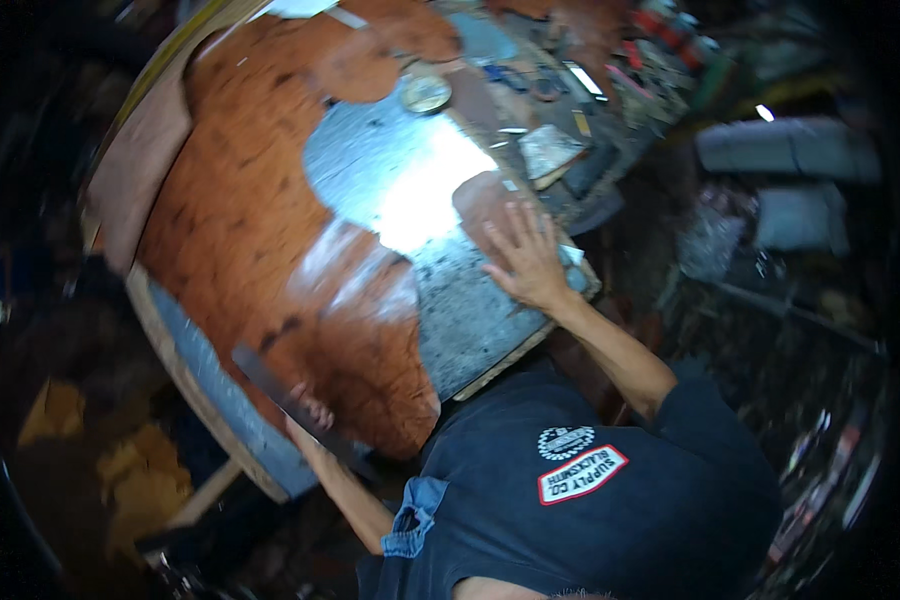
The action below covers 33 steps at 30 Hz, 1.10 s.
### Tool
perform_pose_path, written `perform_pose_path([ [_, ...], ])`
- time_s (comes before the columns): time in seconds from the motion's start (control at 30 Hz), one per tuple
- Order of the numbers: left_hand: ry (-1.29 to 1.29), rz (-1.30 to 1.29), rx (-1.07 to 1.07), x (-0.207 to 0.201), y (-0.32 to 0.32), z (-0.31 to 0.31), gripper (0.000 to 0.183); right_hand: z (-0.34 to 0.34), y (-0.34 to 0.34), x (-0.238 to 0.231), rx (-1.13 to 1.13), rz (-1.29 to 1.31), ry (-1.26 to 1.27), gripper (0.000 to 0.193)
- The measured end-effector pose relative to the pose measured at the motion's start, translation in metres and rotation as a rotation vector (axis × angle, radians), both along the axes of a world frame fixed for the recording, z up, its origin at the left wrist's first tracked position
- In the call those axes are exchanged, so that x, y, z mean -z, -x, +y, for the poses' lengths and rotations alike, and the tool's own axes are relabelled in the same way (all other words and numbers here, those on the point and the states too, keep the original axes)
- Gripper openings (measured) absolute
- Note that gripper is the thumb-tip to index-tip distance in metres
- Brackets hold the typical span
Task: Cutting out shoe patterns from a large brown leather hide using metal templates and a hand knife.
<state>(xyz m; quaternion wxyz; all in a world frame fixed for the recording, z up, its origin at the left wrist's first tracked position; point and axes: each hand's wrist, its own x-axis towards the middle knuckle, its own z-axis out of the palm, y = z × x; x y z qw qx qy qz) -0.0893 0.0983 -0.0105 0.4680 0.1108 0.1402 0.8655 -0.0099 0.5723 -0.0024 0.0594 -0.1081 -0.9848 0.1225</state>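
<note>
A large orange-brown leather hide point(260, 200) with dark marks spreads over the left part of the grey-topped table point(470, 330). My left hand point(313, 410) is at the hide's near left edge, closed round a long, flat, dark grey strip point(265, 380). The strip is blurred, so I cannot tell whether it is a ruler or a blade. On the right, my right hand point(526, 258) lies flat with its fingers spread. It rests on the table and against a small brown leather piece point(482, 203), partly covering that piece.
A round, pale tin-like object point(426, 93) sits beyond the bright glare. Farther right are a whitish block point(550, 152) and several scattered small tools. A lighter brown leather piece point(145, 175) hangs over the left edge. Wrapped bundles point(785, 150) lie at the right.
</note>
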Motion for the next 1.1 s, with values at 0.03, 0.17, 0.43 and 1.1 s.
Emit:
perform_pose_path([
  [0.03,0.725,-0.091,-0.266,-0.028,0.008,0.034,0.047,0.006,-0.006,0.000,0.025,-0.004,0.017,0.067],
  [0.17,1.446,0.040,-0.715,-0.057,0.013,0.060,0.038,0.004,-0.007,0.002,-0.030,0.050,0.055,0.064],
  [0.43,1.561,0.417,-0.585,-0.010,0.019,0.045,0.037,0.010,-0.011,-0.005,0.009,0.034,0.084,0.062],
  [1.1,1.993,0.424,-0.888,-0.017,-0.004,0.060,0.028,0.396,0.161,0.073,0.171,-0.132,0.039,0.057],
])
